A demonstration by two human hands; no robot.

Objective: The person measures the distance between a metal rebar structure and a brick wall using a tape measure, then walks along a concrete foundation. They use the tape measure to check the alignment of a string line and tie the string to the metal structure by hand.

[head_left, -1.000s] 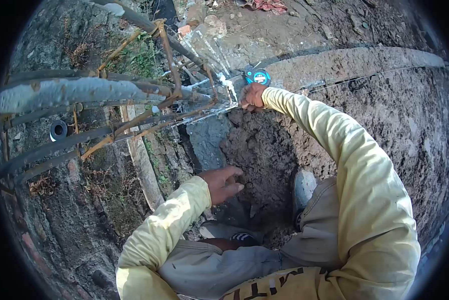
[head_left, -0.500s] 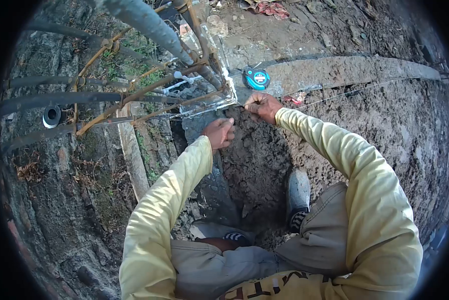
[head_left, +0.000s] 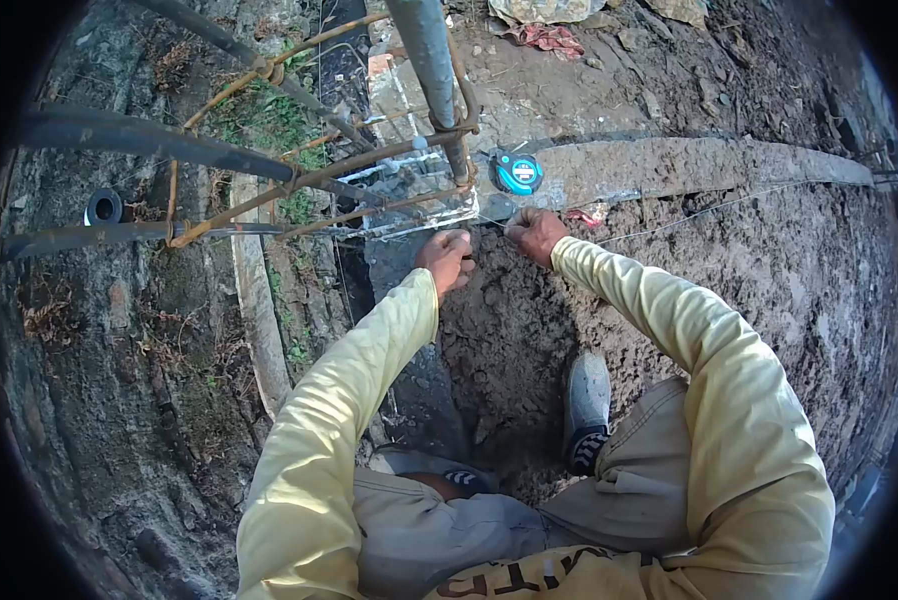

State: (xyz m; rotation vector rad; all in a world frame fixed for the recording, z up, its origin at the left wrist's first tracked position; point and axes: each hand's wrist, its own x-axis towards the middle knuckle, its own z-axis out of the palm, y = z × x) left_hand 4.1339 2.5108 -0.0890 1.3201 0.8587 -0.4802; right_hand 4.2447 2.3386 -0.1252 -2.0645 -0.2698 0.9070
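My right hand (head_left: 536, 237) pinches a thin string (head_left: 684, 212) just off the corner of the rebar cage. Past the hand, the string runs off to the right over the mud, and a short piece reaches left toward the cage corner. Left of it, my left hand (head_left: 447, 262) is closed, fingers curled beside the white-crusted lower edge of the rebar cage (head_left: 324, 182); what it holds, if anything, is hidden. Just beyond my right hand, a turquoise tape measure (head_left: 518, 174) lies on the concrete strip (head_left: 659, 165).
Rusty ties and thick dark bars of the cage cross the upper left. A dark roll with a pale rim (head_left: 103, 208) lies on the mossy ground there. A board (head_left: 258, 310) stretches along the left. Red wrapper scraps (head_left: 585, 214) and wet mud (head_left: 529, 330) lie ahead of my shoes.
The view has shifted, and the cage bars stand further right in it. My right hand has drawn slightly back from the cage corner; my left hand has come a little nearer to it.
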